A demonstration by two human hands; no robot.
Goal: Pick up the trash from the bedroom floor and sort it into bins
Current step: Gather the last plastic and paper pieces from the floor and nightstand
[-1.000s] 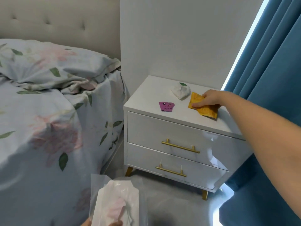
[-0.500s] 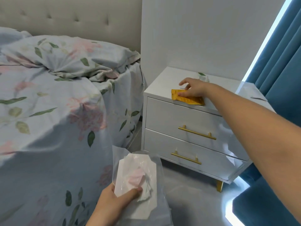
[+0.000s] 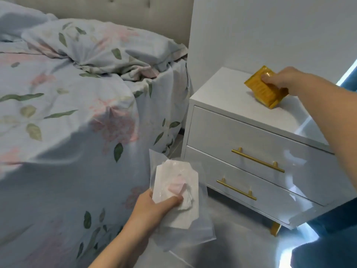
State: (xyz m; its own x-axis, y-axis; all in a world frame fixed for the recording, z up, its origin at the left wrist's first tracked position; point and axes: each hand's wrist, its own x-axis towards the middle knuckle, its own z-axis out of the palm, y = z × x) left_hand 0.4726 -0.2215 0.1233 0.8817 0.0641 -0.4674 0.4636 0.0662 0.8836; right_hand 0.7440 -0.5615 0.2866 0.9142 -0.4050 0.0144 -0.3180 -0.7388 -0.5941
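Trash in both hands, no bin in view

Right hand (image 3: 284, 81) pinches the yellow wrapper (image 3: 264, 88) just above the nightstand (image 3: 251, 132) top; left hand (image 3: 154, 206), below the nightstand's front, grips a clear plastic bundle (image 3: 177, 190). Sorting likely remains.

The right hand (image 3: 284, 79) pinches a yellow wrapper (image 3: 264, 88) by its upper corner, tilted, its lower edge touching or just above the top of the white nightstand (image 3: 228, 93). The left hand (image 3: 154, 207) grips a bundle of clear plastic and white paper (image 3: 177, 192), thumb pressed across the front. A bed with floral bedding (image 3: 77, 93) stands left of the nightstand, and a blue curtain (image 3: 328, 238) hangs at right.
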